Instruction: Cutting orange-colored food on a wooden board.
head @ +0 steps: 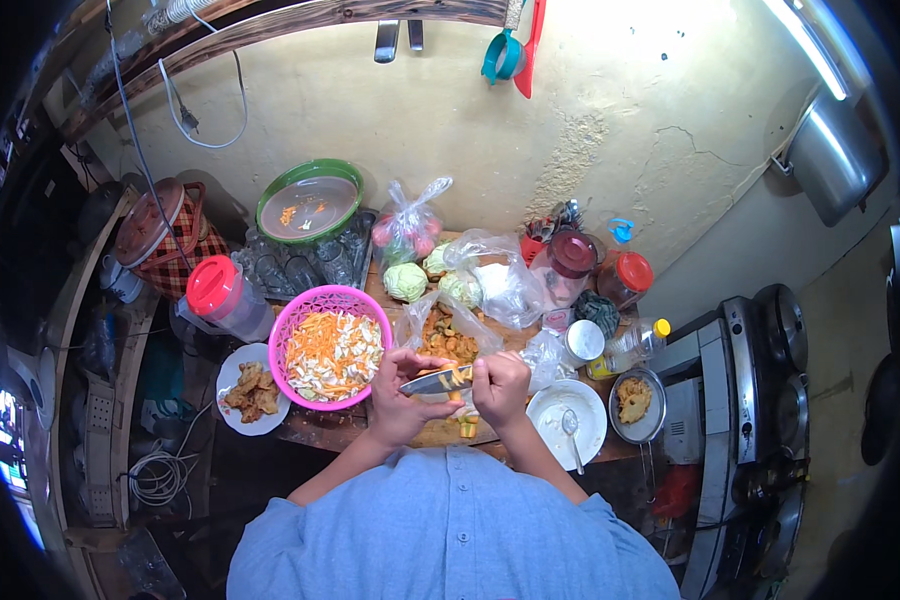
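Observation:
My right hand grips a kitchen knife, its blade pointing left with pale yellow-orange slivers stuck to it. Around the blade curl the fingers and thumb of my left hand, which holds a piece of orange vegetable, partly hidden by the knife. Just beyond both hands lies an open plastic bag with chopped orange-brown vegetable pieces. To the left stands a pink plastic basket of shredded carrot and cabbage. A green-and-orange vegetable piece rests on the table below my hands.
On the left, a white plate bears fried fritters. A white bowl with a spoon and a strainer holding a fritter are at right. Cabbages, lidded jars and glasses stand behind; a gas stove is far right.

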Demonstrator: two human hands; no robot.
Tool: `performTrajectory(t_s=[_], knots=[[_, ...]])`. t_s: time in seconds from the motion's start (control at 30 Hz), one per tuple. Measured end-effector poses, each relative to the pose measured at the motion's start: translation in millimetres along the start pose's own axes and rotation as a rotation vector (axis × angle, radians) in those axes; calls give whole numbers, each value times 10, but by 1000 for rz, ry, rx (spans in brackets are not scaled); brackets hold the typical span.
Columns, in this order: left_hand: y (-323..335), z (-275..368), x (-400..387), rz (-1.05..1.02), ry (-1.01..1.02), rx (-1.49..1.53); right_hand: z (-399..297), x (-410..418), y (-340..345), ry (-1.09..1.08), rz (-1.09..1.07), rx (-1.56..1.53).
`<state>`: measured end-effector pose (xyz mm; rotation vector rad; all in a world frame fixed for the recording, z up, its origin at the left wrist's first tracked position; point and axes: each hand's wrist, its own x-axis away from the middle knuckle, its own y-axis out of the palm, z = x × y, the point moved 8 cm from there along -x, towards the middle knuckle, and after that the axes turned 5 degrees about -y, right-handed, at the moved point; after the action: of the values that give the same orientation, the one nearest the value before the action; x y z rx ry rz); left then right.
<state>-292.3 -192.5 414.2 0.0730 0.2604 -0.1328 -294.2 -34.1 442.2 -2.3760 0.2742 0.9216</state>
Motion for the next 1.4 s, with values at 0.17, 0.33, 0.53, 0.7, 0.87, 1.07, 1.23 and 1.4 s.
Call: performTrajectory(t_s=[0.17,0.33,0.53,0.7,0.87,1.07,1.23,1.4], knots=[[13,-64,-8,21,-114,204,197,60,49,70,-31,71],[7,-104,16,48,-166,320,350,56,13,128,20,62],[20,-153,-46,-31,-193,305,646,218,5,350,1,-40],[-20,4,-85,-17,-71,259,281,123,51,130,-86,-32],[-10,-41,-50,-22,-125,282,128,58,78,44,-75,-47],[-42,-29,-38,-20,-102,330,158,85,103,53,-108,-44],[-27,-3,-30,-18,-94,351,121,70,121,19,-105,-78],[-18,66,-37,-36,-31,272,62,83,106,41,-33,-92]])
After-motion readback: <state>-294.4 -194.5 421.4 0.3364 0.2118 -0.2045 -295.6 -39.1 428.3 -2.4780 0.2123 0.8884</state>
